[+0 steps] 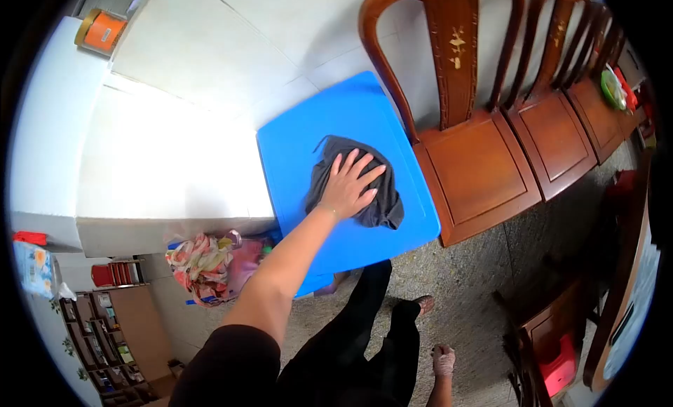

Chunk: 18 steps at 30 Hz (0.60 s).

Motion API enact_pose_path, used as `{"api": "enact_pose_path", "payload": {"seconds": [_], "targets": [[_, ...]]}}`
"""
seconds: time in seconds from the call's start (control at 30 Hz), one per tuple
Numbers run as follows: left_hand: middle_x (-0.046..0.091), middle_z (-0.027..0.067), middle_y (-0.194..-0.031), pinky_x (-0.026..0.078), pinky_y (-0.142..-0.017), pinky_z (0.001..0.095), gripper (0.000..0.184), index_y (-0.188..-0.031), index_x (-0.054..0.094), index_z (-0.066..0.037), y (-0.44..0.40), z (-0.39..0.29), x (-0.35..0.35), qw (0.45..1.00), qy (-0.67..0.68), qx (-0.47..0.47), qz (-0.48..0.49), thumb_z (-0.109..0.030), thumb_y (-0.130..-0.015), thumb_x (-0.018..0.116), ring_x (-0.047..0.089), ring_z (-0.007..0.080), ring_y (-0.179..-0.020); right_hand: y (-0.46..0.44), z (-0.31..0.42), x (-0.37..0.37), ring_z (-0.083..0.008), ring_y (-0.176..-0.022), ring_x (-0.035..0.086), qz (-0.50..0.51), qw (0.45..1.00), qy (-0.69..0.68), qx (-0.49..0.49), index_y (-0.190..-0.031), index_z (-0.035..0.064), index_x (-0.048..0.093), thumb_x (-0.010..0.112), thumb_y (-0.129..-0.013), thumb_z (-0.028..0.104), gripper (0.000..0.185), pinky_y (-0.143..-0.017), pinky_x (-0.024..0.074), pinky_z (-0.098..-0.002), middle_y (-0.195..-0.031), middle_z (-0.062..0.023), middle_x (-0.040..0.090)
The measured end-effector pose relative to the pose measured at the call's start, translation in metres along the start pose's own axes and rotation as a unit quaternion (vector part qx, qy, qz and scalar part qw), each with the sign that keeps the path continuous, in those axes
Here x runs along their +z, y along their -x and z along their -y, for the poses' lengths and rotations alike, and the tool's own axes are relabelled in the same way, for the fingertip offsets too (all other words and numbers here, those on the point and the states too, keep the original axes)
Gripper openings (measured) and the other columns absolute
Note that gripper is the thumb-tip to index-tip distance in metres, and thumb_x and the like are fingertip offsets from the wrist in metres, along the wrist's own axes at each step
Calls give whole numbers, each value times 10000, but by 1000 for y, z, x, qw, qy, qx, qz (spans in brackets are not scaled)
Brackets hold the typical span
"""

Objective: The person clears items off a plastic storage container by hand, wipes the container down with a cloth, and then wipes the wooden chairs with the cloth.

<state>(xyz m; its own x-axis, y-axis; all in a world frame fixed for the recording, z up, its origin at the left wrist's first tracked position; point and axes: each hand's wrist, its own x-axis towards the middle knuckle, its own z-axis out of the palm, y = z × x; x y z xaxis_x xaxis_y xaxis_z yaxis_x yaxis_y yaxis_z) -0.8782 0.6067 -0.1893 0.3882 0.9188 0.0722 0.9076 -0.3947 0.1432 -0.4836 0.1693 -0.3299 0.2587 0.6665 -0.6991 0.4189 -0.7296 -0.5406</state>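
My left hand (pixel 347 187) lies flat on a crumpled dark grey cloth (pixel 385 207), its fingers spread and pressing down. Under the cloth is a smooth blue plastic top (pixel 301 130), like a stool or small table, standing against the white tiled wall. My right hand (pixel 443 361) hangs low beside my leg, away from the blue top. It is small and unclear in view, so its finger position and anything in it cannot be made out.
Carved wooden chairs (pixel 480 172) stand in a row to the right. A white ledge (pixel 175 168) borders the left side. Bagged, patterned fabric (pixel 200 263) sits below it. A table edge (pixel 624 302) and a pink stool (pixel 559 365) are at the lower right.
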Motion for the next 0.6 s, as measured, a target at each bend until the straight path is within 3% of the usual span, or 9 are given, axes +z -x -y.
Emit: {"api": "enact_pose_path", "payload": {"seconds": [0.17,0.23,0.33,0.5,0.57,0.6], "targets": [[395,108,-1423,173,-1113,540,503,-1376,456,-246,-63,60,6,999,23,25,-33,-317,-880,505,279,333,-1370,-24,46,23,-124,-688,593,51,993,-65,82,-955,-1,666,548,-867,98,178,-648,487,-279,-780,-54,653],[389,107,-1437,180,-1118,516,471,-1375,458,-238,-84,83,5,998,15,-11,-58,-310,-910,466,292,324,-1367,-25,80,29,-165,-715,622,43,994,-63,82,-952,-10,667,597,-863,142,189,-682,492,-321,-798,-105,665],[364,113,-1462,195,-1126,472,452,-1377,453,-230,-92,113,6,990,21,-101,-101,-302,-930,442,300,313,-1363,-28,96,44,-165,-718,621,47,991,-120,46,-977,-9,666,577,-866,122,194,-684,493,-321,-818,-102,668],[384,121,-1443,244,-1098,486,463,-1379,444,-209,-45,174,7,939,-72,-314,-122,-344,-936,438,325,316,-1342,-26,117,61,-159,-728,612,64,983,-162,61,-934,-16,638,562,-869,99,152,-687,518,-299,-841,-87,654],[368,144,-1443,257,-1097,474,502,-1390,420,-139,-14,194,-12,914,-58,-394,-78,-364,-941,415,313,336,-1344,-24,102,67,-162,-734,619,68,992,-95,37,-960,-19,648,573,-868,112,177,-696,519,-296,-851,-93,659],[348,166,-1449,258,-1101,457,527,-1407,385,-110,4,209,-3,889,-4,-441,-125,-380,-955,383,286,347,-1356,-19,102,67,-162,-734,619,68,992,-96,41,-960,-19,648,573,-868,112,177,-696,519,-296,-851,-93,659]]}}
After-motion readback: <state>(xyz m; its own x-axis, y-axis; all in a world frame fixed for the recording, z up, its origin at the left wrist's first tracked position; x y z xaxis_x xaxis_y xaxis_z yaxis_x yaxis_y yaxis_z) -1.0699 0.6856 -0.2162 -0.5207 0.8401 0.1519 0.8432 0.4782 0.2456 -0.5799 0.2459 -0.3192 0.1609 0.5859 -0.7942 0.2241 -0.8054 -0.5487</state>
